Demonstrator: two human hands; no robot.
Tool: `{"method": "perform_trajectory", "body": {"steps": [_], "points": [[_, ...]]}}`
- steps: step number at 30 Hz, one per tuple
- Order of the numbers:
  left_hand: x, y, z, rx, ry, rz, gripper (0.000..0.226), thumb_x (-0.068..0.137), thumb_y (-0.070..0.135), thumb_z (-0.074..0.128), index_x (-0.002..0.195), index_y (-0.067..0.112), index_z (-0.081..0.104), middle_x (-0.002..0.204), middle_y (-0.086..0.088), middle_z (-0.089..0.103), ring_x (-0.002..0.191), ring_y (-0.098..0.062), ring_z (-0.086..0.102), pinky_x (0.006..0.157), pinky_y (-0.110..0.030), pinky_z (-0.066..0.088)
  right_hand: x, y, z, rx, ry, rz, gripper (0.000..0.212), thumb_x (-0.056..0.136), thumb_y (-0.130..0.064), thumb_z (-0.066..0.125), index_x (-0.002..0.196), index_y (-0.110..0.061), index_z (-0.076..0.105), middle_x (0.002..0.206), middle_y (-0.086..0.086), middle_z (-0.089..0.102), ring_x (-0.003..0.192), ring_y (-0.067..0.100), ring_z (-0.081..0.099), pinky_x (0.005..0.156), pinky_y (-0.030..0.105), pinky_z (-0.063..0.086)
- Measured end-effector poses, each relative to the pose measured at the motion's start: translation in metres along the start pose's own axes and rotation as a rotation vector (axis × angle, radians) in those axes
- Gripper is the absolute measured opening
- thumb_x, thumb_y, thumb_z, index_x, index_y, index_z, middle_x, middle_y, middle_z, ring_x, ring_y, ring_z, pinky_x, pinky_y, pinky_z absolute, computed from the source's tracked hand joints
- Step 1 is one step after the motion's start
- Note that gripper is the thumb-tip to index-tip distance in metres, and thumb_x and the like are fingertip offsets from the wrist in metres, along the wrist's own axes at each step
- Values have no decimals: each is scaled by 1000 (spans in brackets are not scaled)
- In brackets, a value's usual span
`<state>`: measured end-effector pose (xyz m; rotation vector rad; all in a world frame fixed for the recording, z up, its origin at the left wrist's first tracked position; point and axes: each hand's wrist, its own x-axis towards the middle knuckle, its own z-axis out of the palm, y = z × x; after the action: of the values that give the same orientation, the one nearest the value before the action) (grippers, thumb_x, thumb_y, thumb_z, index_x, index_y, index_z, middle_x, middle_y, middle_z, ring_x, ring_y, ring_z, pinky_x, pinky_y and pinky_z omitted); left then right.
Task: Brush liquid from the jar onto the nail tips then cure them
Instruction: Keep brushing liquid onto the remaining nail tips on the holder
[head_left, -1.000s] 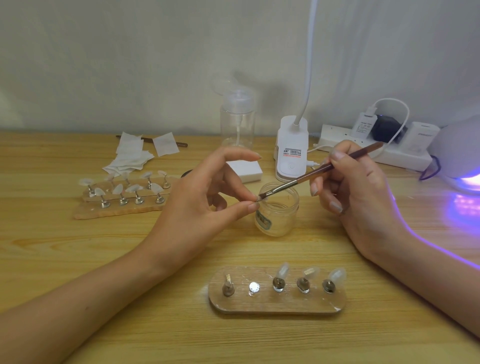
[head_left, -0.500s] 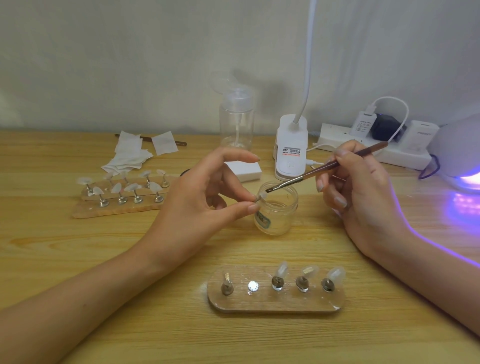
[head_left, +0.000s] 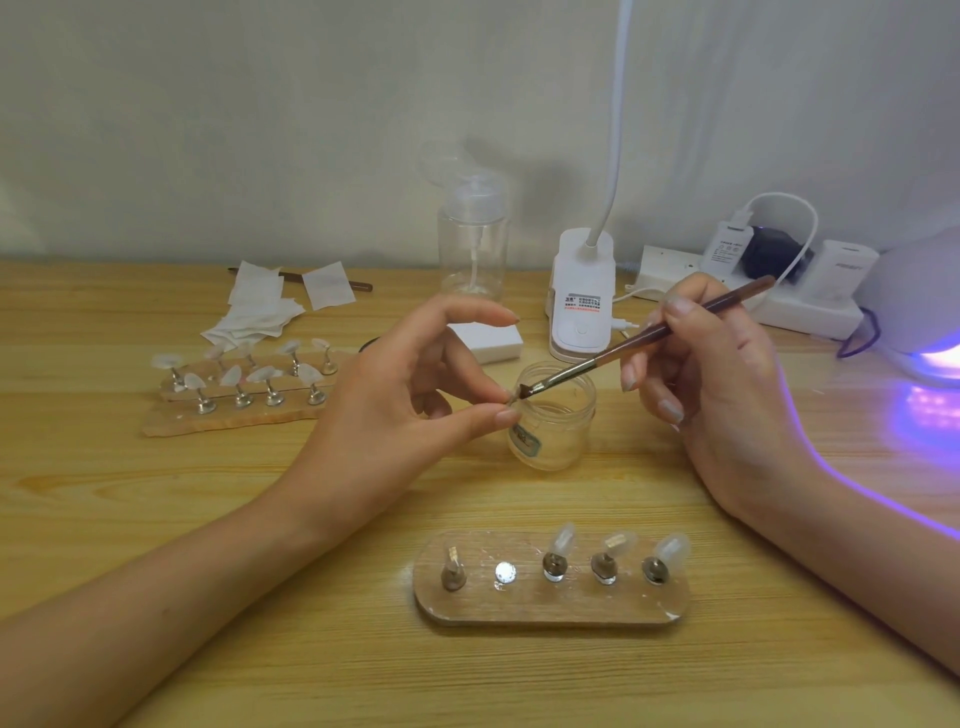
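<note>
My left hand (head_left: 415, 410) pinches one tip (head_left: 512, 399) between the thumb and a fingertip, index lifted clear, just over the near rim of the jar (head_left: 553, 421). My right hand (head_left: 717, 395) holds the brush (head_left: 649, 338) like a pen, fingers closed round the shaft, bristles touching the tip.

I judge the tip to be next to weightless, thin, springy plastic. It is likely to flick away if I squeeze hard, and slick once wet, so I hold it by its edges or its post end and keep my skin off the coated face. The jar looks light and open-mouthed, so a knock from the brush could tip it. I should wipe the bristles on the rim gently.

The holder (head_left: 550, 608) lies near the table's (head_left: 156, 519) front edge with three tips on posts, one bare post and one empty seat. The table is pale wood, flat and bare-grained, so drips would show.

A second rack (head_left: 234, 410) full of tips sits toward the left edge, with wipes (head_left: 260, 312) behind it. Along the back edge stand a pump bottle (head_left: 472, 239), a desk lamp (head_left: 582, 301) and a power strip (head_left: 779, 306) against a plain wall (head_left: 260, 130). The curing lamp (head_left: 924, 312) glows violet at the right edge, well apart from the jar.
</note>
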<state>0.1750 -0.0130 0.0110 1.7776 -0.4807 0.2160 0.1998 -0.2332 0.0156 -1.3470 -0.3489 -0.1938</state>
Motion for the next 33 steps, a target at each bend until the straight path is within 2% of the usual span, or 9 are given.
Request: {"method": "perform_trajectory", "body": {"steps": [5,8,11,15,20,25,27,30,33], "points": [[0,1,0,-2,-3,1,50,76,15,80,121,25,61,76,2,67,81,-11,71,66,-53,51,0,2,-3,11,82,39,24,103,-17,40,79,-19,44,56,5,59,36,9,31,38,18,26],[0,1,0,-1,-6,4,50,76,15,80,121,26,61,76,3,67,81,-11,71,65,-51,50,1,1,-2,52,33,7,18,97,-23,44,80,-19,44,57,5,61,36,9,32,39,17,28],[0,1,0,-2,-3,7,49,75,20,78,121,26,61,76,4,67,82,-12,72,65,-51,50,0,1,-1,-20,34,33,20,101,-22,44,81,-17,45,59,7,62,38,11,33,40,17,30],[-1,1,0,-4,-3,11,49,74,23,77,121,26,61,77,4,68,81,-11,71,65,-49,50,0,1,-2,2,100,52,26,103,-19,41,77,-22,46,56,4,60,36,9,31,37,20,21],[0,-2,-1,24,-3,34,47,81,15,80,121,28,61,80,3,68,84,-13,71,63,-50,50,-1,0,0,-7,13,11,19,97,-24,45,79,-19,45,60,6,63,39,12,33,40,17,30],[1,-5,-2,15,-7,39,47,83,8,80,122,27,62,79,4,68,86,-14,71,59,-48,49,0,0,-3,-32,100,30,25,102,-19,42,78,-21,45,57,4,60,37,11,31,37,23,18],[1,-5,-2,16,-10,48,46,82,12,77,122,28,61,79,5,68,86,-14,71,58,-46,49,-1,0,-2,13,59,-11,19,98,-23,43,79,-20,44,57,4,60,37,10,31,39,24,19],[1,-5,-3,20,-11,56,47,83,10,77,123,28,61,80,3,68,85,-15,70,59,-47,48,-2,0,0,-1,-1,-7,18,96,-24,44,79,-20,46,60,6,62,39,10,33,40,17,28],[1,-5,-3,26,-8,56,48,85,5,77,123,28,61,80,3,68,86,-15,71,60,-50,48,-1,2,-2,-55,75,44,25,101,-20,43,77,-22,47,59,5,62,40,11,34,38,18,25]]}}
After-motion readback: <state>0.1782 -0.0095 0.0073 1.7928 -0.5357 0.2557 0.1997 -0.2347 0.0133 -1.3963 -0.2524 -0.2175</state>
